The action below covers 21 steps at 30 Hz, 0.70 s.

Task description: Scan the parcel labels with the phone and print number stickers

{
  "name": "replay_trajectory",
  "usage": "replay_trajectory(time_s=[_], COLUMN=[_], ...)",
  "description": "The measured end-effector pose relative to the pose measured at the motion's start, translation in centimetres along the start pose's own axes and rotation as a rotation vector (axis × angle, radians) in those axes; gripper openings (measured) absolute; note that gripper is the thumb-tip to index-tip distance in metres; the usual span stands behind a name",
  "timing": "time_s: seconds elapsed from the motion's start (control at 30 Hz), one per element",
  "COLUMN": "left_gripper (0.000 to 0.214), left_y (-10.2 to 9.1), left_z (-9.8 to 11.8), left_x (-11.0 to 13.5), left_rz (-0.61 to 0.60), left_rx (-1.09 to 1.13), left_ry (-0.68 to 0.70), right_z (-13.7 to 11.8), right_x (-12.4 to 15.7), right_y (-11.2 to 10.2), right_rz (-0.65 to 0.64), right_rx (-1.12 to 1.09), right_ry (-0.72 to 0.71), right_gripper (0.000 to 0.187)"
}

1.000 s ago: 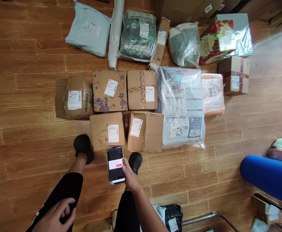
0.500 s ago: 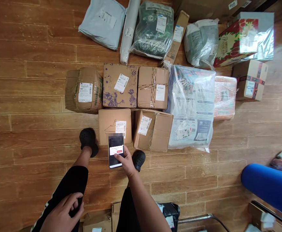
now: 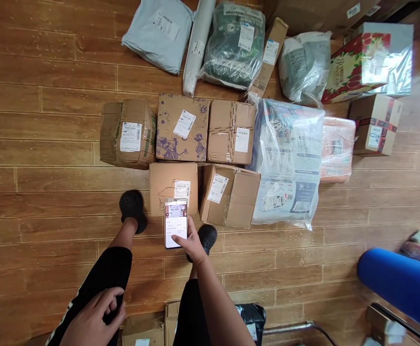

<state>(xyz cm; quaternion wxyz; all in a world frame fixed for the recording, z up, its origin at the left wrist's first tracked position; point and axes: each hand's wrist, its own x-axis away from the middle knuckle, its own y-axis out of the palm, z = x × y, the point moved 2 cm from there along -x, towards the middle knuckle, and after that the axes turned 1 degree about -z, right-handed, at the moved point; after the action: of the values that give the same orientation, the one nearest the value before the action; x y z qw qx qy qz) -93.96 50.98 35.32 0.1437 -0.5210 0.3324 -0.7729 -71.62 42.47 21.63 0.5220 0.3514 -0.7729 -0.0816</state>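
Observation:
My right hand (image 3: pixel 192 244) is closed round a smartphone (image 3: pixel 176 226), its thumb on the lit screen, which shows a camera picture above a white panel. Under the phone's top edge lies a flat brown cardboard box (image 3: pixel 166 175) with a line drawing and a white label, partly covered. Just right of it sits a taped carton (image 3: pixel 244 197) with a tilted label. My left hand (image 3: pixel 96 315) rests over my left thigh, holding nothing, thumb apart from loosely bent fingers.
Behind stand a crumpled carton (image 3: pixel 111 129), a purple-printed box (image 3: pixel 166 113) and a taped box (image 3: pixel 224 115). A large plastic-wrapped package (image 3: pixel 289 154) lies to their right. Bagged parcels (image 3: pixel 231 57) line the back. A blue roll (image 3: pixel 400 283) and metal rail (image 3: pixel 296 327) are lower right.
The phone's screen has gone from a dark view with a small pop-up to a bright one with a picture and white panel. My left hand stays put.

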Motion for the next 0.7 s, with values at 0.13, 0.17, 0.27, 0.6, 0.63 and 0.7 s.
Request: replay_trajectory(time_s=[0.13,0.17,0.27,0.6,0.63,0.7], left_gripper=[0.017,0.017,0.017,0.018,0.019,0.02], left_y=[-0.2,-0.3,-0.4,-0.9,-0.9,-1.1], left_z=[0.2,0.3,0.6,1.4,1.4,1.5], left_x=[-0.1,-0.1,-0.1,-0.6,-0.6,-0.7], left_rz=[0.031,0.032,0.021,0.015,0.009,-0.009], left_rx=[-0.009,-0.008,-0.019,-0.023,-0.022,-0.02], left_ry=[0.03,0.026,0.001,-0.007,-0.014,-0.039], right_z=[0.2,0.2,0.2,0.2,0.2,0.1], right_x=[0.2,0.1,0.1,-0.1,-0.1,-0.1], right_y=[-0.6,-0.7,-0.9,-0.9,-0.9,-1.0], right_rz=[-0.034,-0.042,-0.05,-0.075,-0.073,-0.065], right_rx=[0.002,0.001,0.006,0.025,0.024,0.019], right_ry=[0.02,0.015,0.005,0.005,0.008,0.014], right_gripper=[0.07,0.071,0.071,0.065,0.064,0.064])
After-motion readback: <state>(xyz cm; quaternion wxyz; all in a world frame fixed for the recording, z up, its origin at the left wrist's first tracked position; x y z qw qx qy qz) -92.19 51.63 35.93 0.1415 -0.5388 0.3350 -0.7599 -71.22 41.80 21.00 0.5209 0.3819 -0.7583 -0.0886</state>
